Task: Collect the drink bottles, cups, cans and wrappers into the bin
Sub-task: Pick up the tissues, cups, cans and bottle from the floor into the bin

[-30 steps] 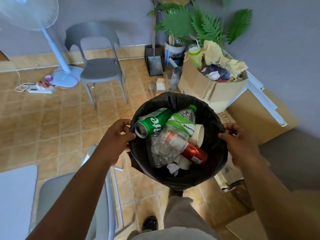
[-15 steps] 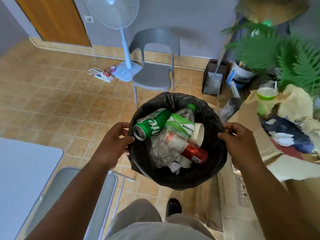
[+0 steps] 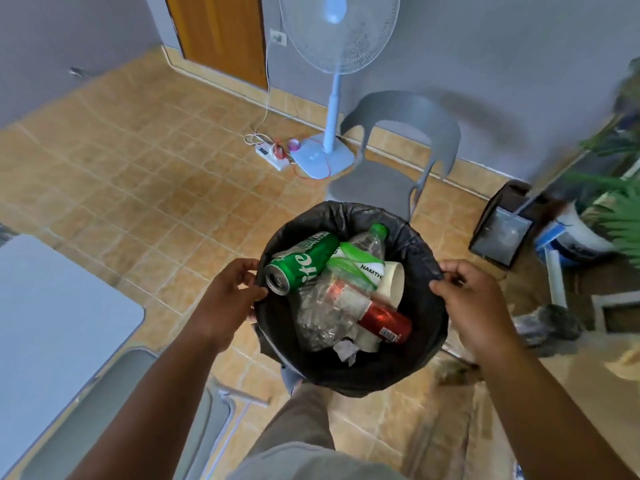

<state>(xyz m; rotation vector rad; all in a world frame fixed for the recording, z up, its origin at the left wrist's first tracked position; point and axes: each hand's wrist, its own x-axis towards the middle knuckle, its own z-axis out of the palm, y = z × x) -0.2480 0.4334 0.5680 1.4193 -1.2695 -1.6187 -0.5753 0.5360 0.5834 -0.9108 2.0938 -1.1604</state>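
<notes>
I hold the bin up between my hands, above the tiled floor and my own legs. My left hand grips its near-left rim, fingers curled round the outside and thumb hooked over the edge of the black liner. My right hand pinches the liner at the opposite rim, thumb and fingertips closed on the plastic.

Inside, closest to my left thumb, a green can lies on its side with its open mouth towards that hand. Beside it, towards my right hand, a green-capped bottle lies on its side, and a paper cup lies against the wall nearest my right thumb. Between my hands sit a crushed clear bottle and a red can, with a crumpled wrapper just below them.

Beyond the bin stand a grey chair and a fan. Left of my left arm is a table.
</notes>
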